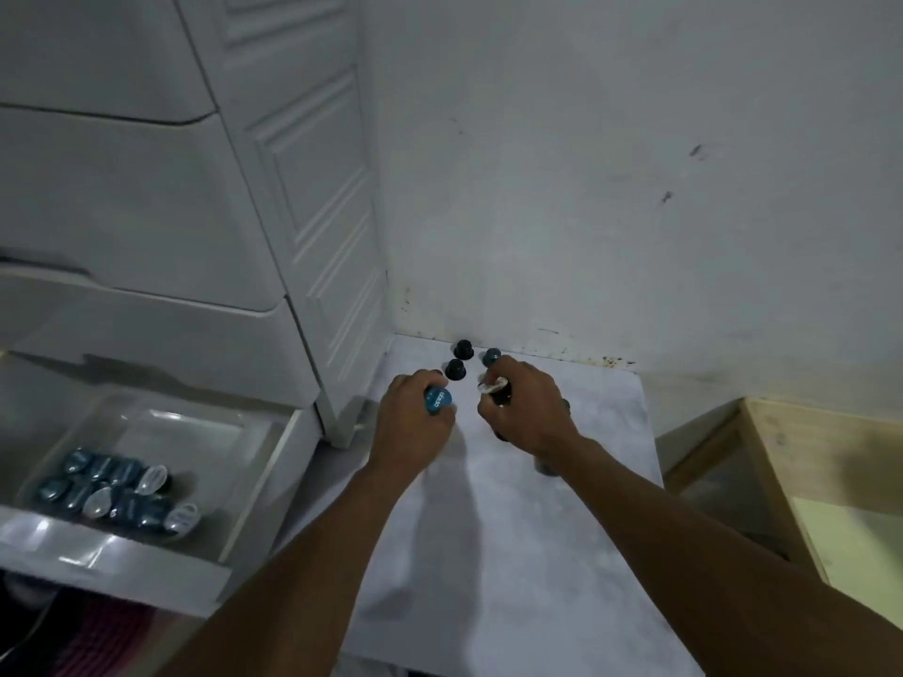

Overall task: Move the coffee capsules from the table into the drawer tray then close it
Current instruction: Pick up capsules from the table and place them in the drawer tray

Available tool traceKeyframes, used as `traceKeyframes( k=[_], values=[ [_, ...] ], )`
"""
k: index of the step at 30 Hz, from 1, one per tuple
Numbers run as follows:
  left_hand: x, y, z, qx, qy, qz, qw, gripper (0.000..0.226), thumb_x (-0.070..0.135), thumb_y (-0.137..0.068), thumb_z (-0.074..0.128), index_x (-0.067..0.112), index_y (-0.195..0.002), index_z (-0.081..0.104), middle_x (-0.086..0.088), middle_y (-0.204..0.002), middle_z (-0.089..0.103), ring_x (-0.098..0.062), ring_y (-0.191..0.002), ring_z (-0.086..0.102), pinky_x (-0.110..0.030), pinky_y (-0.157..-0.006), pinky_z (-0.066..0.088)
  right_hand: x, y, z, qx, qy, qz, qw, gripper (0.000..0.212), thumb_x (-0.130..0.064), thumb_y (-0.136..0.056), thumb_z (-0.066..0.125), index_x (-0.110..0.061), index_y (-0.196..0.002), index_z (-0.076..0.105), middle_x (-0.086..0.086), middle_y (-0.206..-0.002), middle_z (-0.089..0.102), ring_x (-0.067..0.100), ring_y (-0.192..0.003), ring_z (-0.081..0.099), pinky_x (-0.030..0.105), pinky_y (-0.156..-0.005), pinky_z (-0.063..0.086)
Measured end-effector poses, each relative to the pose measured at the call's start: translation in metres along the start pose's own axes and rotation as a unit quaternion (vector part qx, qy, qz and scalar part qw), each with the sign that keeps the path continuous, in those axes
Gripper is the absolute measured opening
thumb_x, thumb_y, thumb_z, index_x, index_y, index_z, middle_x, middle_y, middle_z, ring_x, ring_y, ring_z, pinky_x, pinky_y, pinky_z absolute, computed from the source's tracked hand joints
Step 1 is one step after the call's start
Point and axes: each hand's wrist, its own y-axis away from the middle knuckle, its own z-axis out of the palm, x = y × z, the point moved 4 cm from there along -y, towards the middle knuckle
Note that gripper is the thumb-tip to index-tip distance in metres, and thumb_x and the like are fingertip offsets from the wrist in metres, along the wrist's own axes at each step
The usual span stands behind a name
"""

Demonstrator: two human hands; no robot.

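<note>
My left hand (413,422) is closed around a blue coffee capsule (438,400) over the white table (488,530). My right hand (525,408) grips a dark capsule with a silver foil lid (494,389). Three loose capsules stand near the wall: two black capsules (463,348) (455,369) and a blue one (491,356). Another dark capsule (545,466) shows partly under my right forearm. At the lower left, the open drawer holds a clear tray (205,422) with several blue and silver-lidded capsules (117,491) in its front part.
A white plastic drawer cabinet (293,188) stands left of the table, with the open drawer's front (97,554) jutting toward me. A white wall lies behind the table. A wooden-edged surface (782,456) sits to the right, lower than the table.
</note>
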Motion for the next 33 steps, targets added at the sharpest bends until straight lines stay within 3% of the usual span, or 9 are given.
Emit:
traceKeyframes(
  k=[4, 7, 10, 13, 17, 19, 22, 26, 33],
  values=[
    [0.02, 0.034, -0.024, 0.04, 0.007, 0.016, 0.999, 0.028, 0.014, -0.076, 0.074, 0.019, -0.101, 0.063, 0.006, -0.093, 0.059, -0.013, -0.091, 0.056, -0.022, -0.078, 0.043, -0.018, 0.04, -0.022, 0.027, -0.043, -0.008, 0.999, 0.016, -0.019, -0.076, 0.062, -0.018, -0.09, 0.057, 0.0, -0.089, 0.066, 0.02, -0.077, 0.059, 0.035, -0.067, 0.05],
    [0.028, 0.059, -0.045, 0.064, 0.021, 0.009, 0.998, 0.04, 0.015, -0.075, 0.077, 0.016, -0.112, 0.063, 0.0, -0.106, 0.062, -0.016, -0.097, 0.059, -0.028, -0.089, 0.049, -0.036, 0.07, -0.032, 0.033, -0.053, -0.013, 0.998, 0.02, -0.021, -0.078, 0.061, -0.019, -0.097, 0.06, -0.003, -0.091, 0.066, 0.015, -0.08, 0.059, 0.021, -0.062, 0.041],
    [0.029, 0.083, -0.068, 0.084, 0.015, -0.007, 0.996, 0.051, 0.017, -0.074, 0.078, 0.013, -0.122, 0.06, -0.005, -0.119, 0.061, -0.018, -0.105, 0.06, -0.029, -0.096, 0.048, -0.06, 0.095, -0.037, 0.033, -0.05, -0.048, 0.997, 0.035, -0.019, -0.078, 0.064, -0.011, -0.112, 0.064, 0.004, -0.105, 0.068, 0.018, -0.094, 0.062, 0.022, -0.077, 0.046],
    [0.028, 0.104, -0.094, 0.103, 0.003, -0.006, 0.995, 0.052, 0.017, -0.074, 0.079, 0.012, -0.122, 0.06, -0.006, -0.118, 0.059, -0.018, -0.105, 0.059, -0.022, -0.091, 0.044, -0.082, 0.11, -0.036, 0.031, -0.043, -0.065, 0.996, 0.029, -0.019, -0.078, 0.064, -0.005, -0.103, 0.068, 0.009, -0.099, 0.069, 0.022, -0.088, 0.064, 0.033, -0.079, 0.053],
    [0.015, 0.126, -0.128, 0.121, -0.015, -0.002, 0.993, 0.045, 0.015, -0.071, 0.081, 0.01, -0.113, 0.066, -0.006, -0.109, 0.063, -0.016, -0.096, 0.06, -0.019, -0.084, 0.044, -0.112, 0.117, -0.017, 0.012, -0.052, -0.09, 0.995, 0.017, -0.022, -0.07, 0.06, -0.007, -0.078, 0.064, 0.007, -0.073, 0.066, 0.02, -0.068, 0.061, 0.041, -0.064, 0.053],
    [0.005, 0.133, -0.146, 0.131, -0.032, 0.003, 0.991, 0.041, 0.015, -0.069, 0.081, 0.013, -0.108, 0.067, -0.004, -0.106, 0.065, -0.015, -0.094, 0.06, -0.019, -0.083, 0.044, -0.129, 0.12, -0.005, 0.006, -0.054, -0.099, 0.994, 0.014, -0.022, -0.07, 0.063, -0.012, -0.08, 0.064, 0.003, -0.077, 0.064, 0.016, -0.07, 0.056, 0.034, -0.062, 0.048],
    [-0.013, 0.143, -0.177, 0.144, -0.034, 0.007, 0.989, 0.034, 0.013, -0.072, 0.079, 0.014, -0.104, 0.067, -0.001, -0.101, 0.066, -0.016, -0.093, 0.059, -0.021, -0.081, 0.043, -0.157, 0.12, 0.016, 0.002, -0.052, -0.118, 0.992, 0.03, -0.023, -0.072, 0.068, -0.015, -0.101, 0.066, 0.003, -0.096, 0.062, 0.013, -0.085, 0.054, 0.02, -0.072, 0.037],
    [-0.05, 0.149, -0.225, 0.143, -0.028, -0.02, 0.989, 0.038, 0.018, -0.076, 0.078, 0.01, -0.111, 0.064, -0.003, -0.107, 0.066, -0.015, -0.095, 0.06, -0.024, -0.086, 0.047, -0.206, 0.119, 0.051, -0.007, -0.066, -0.143, 0.987, 0.032, -0.021, -0.075, 0.071, -0.015, -0.105, 0.064, 0.003, -0.101, 0.062, 0.016, -0.09, 0.056, 0.028, -0.079, 0.048],
    [-0.141, 0.137, -0.312, 0.096, -0.054, -0.032, 0.993, 0.046, 0.017, -0.074, 0.079, 0.013, -0.118, 0.064, -0.004, -0.115, 0.067, -0.016, -0.102, 0.062, -0.032, -0.097, 0.049, -0.287, 0.109, 0.127, -0.005, -0.051, -0.147, 0.988, 0.024, -0.016, -0.076, 0.071, -0.014, -0.098, 0.064, 0.0, -0.094, 0.06, 0.013, -0.087, 0.052, 0.028, -0.078, 0.042]
  ],
)
